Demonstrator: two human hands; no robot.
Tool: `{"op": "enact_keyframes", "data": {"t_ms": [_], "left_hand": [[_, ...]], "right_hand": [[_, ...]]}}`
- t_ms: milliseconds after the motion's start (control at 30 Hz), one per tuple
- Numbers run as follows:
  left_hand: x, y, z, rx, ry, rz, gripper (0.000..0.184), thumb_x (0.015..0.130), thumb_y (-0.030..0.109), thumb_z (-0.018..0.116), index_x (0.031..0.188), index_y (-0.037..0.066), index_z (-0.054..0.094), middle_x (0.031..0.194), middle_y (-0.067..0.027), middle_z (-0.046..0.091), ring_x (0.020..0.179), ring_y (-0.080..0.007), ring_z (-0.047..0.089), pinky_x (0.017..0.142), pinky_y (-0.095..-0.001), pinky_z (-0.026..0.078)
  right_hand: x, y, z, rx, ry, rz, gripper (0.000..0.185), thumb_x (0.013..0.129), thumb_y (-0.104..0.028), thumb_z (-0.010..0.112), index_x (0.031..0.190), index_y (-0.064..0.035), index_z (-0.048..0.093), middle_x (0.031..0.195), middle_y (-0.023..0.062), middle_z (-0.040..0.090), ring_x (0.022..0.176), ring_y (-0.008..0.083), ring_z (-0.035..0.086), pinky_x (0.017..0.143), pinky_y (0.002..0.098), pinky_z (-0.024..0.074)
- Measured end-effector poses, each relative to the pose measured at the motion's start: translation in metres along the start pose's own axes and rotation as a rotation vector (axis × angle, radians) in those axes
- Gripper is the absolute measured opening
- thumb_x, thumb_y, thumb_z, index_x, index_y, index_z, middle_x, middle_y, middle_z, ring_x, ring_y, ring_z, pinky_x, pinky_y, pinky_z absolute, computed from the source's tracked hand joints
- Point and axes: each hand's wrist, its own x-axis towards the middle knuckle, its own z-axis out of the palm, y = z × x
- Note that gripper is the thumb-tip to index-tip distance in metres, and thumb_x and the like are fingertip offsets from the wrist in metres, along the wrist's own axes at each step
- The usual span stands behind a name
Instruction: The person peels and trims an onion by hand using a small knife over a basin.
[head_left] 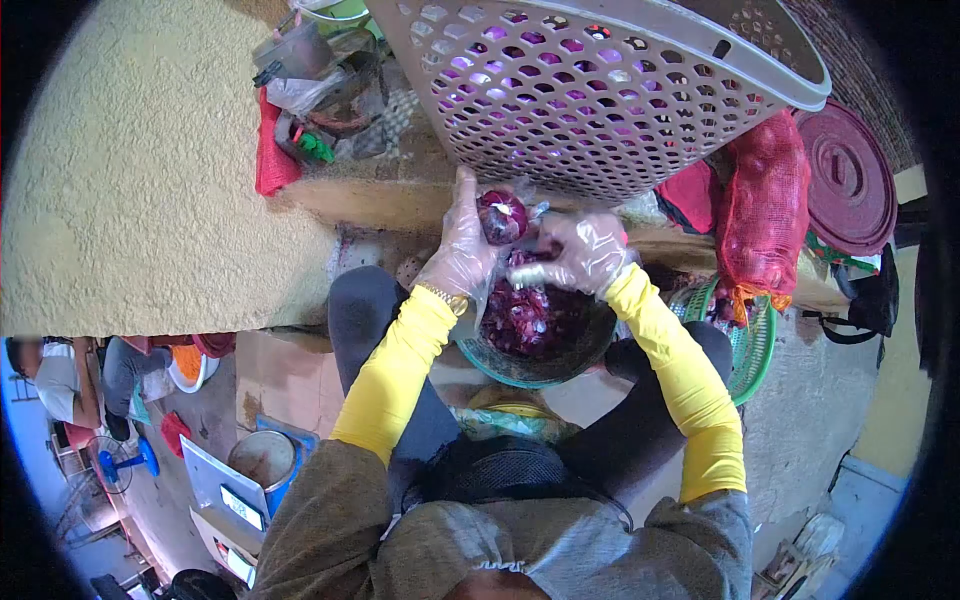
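My left hand (462,245), in a clear plastic glove, is closed around a red onion (502,217) with a pale patch on its face. Just right of it, my right hand (580,250) is also gloved, its fingers curled together. Something whitish sticks out at its lower left, but what the fingers grip is hard to make out. Below both hands, between my knees, stands a round basin (520,375) holding dark red onion skins (530,315).
A large perforated plastic basket (600,110) of red onions leans on the ledge ahead. To its right are a full red mesh sack (765,210), a maroon lid (848,178) and a green basket (755,350). Another person (65,380) sits far left, near a blue fan (125,460).
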Motion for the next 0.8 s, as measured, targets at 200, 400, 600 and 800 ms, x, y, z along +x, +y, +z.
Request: {"op": "enact_keyframes", "data": {"t_ms": [200, 400, 600, 800], "left_hand": [[-0.002, -0.008, 0.002, 0.244, -0.023, 0.023, 0.064, 0.095, 0.063, 0.045, 0.100, 0.002, 0.060, 0.096, -0.0128, 0.063, 0.088, -0.0259, 0.065, 0.084, -0.0439, 0.057], [0.002, -0.012, 0.003, 0.192, -0.010, 0.025, 0.062, 0.095, 0.060, 0.048, 0.099, -0.001, 0.058, 0.098, -0.0183, 0.065, 0.087, -0.0319, 0.068, 0.082, -0.0482, 0.059], [0.003, -0.011, 0.002, 0.144, -0.010, -0.002, 0.062, 0.095, 0.059, 0.047, 0.100, -0.002, 0.058, 0.098, -0.0199, 0.065, 0.089, -0.0325, 0.067, 0.083, -0.0486, 0.059], [0.000, -0.010, 0.005, 0.221, 0.027, 0.018, 0.061, 0.095, 0.062, 0.046, 0.097, 0.002, 0.060, 0.093, -0.0135, 0.065, 0.086, -0.0248, 0.065, 0.081, -0.0429, 0.058]], "right_hand": [[0.003, 0.008, 0.012, 0.180, 0.286, 0.036, 0.068, 0.062, -0.069, 0.078, 0.094, -0.0091, 0.071, 0.067, 0.0105, 0.064, 0.062, 0.0331, 0.065, 0.062, 0.0413, 0.0516], [0.003, 0.010, 0.015, 0.146, 0.250, 0.050, 0.064, 0.065, -0.069, 0.077, 0.085, -0.0080, 0.068, 0.067, 0.0122, 0.064, 0.062, 0.0340, 0.063, 0.061, 0.0429, 0.0499], [0.003, 0.010, 0.015, 0.138, 0.125, 0.114, 0.061, 0.072, -0.070, 0.069, 0.078, -0.0098, 0.069, 0.065, 0.0136, 0.064, 0.065, 0.0344, 0.065, 0.064, 0.0451, 0.0502], [0.003, 0.012, 0.020, 0.167, 0.100, 0.056, 0.054, 0.081, -0.063, 0.066, 0.072, -0.0097, 0.069, 0.058, 0.0149, 0.061, 0.059, 0.0361, 0.062, 0.059, 0.0452, 0.0481]]}}
